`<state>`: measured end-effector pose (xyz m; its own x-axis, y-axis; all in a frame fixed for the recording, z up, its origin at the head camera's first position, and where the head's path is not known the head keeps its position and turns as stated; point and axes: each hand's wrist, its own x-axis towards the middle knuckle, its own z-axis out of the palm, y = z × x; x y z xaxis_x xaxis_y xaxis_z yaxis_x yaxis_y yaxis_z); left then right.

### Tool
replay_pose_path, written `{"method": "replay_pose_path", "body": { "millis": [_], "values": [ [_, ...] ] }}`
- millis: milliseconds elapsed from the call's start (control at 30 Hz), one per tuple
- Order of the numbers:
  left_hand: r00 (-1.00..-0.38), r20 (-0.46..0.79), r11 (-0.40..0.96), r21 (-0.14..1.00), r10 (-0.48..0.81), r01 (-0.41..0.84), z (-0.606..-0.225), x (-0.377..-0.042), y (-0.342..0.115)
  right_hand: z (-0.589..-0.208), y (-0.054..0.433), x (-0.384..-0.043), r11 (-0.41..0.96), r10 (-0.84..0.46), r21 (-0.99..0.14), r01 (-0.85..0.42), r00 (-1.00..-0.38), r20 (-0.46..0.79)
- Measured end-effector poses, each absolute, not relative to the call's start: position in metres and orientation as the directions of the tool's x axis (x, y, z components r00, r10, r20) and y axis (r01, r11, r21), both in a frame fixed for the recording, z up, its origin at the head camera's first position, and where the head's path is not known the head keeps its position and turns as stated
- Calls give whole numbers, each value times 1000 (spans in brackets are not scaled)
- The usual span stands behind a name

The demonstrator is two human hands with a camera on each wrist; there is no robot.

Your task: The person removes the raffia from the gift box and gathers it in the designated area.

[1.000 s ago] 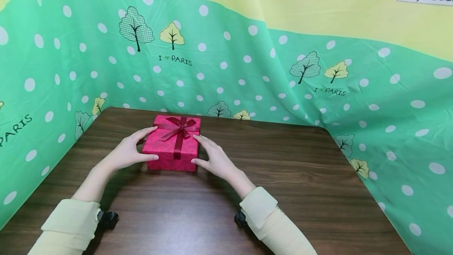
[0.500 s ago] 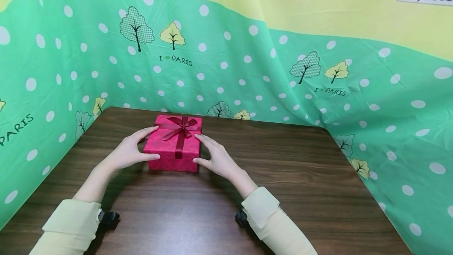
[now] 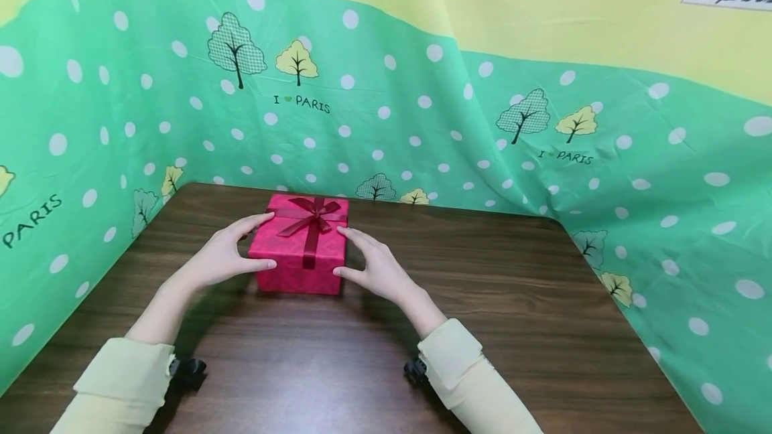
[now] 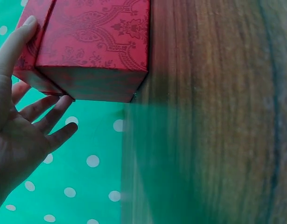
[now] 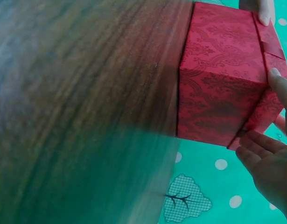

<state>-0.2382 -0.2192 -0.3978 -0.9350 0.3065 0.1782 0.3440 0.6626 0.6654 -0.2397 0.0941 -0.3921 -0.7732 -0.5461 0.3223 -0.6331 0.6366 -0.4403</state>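
A crimson patterned gift box (image 3: 298,281) sits on the table, its lid (image 3: 289,240) on top and tied with a dark red ribbon bow (image 3: 316,213). My left hand (image 3: 224,256) holds the lid by its left front corner, thumb on the front and fingers at the side. At the right front corner my right hand (image 3: 381,273) grips the same lid, thumb in front. In the left wrist view the lid's lower edge (image 4: 29,60) shows as a seam above the box body (image 4: 96,37). The right wrist view shows fingertips under the lid's edge (image 5: 274,60).
Dark wood-grain table (image 3: 482,300) lies beneath. A green and yellow cloth (image 3: 410,139) with white dots and printed trees hangs along its back and both sides. Black wrist cameras (image 3: 188,374) sit at the cuffs of light sleeves.
The lid has risen a little between both hands, so more of the box's front face shows. The whole view has shifted slightly; the grip looks the same.
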Motion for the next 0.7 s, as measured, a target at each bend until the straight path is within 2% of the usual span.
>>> {"method": "replay_pose_path", "body": {
  "millis": [700],
  "values": [
    [-912,259,637,654,318,408,-370,-238,-215,-371,101,-240,586,-489,-496,-641,-767,415]
  ]
}}
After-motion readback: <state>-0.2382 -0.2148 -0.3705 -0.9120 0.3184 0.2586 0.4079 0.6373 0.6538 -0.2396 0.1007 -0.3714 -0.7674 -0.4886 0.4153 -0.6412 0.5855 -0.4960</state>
